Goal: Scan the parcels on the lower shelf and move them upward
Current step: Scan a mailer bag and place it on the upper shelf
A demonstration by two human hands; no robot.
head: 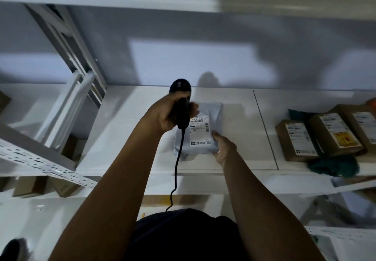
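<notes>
Label [199, 130] "K117" on grey parcel [198, 128]

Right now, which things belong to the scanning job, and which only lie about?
Job: black corded handheld scanner in left hand; grey plastic mailer bag under right hand; brown cardboard parcels.
Lying about: dark green crumpled cloth.

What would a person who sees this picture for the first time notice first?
First, the two bare arms reaching to the white shelf in the centre: the left hand grips a black barcode scanner, its cable hanging down. Under it lies a grey parcel with a white label, held at its edge by the right hand. To the right stand brown cardboard boxes.
</notes>
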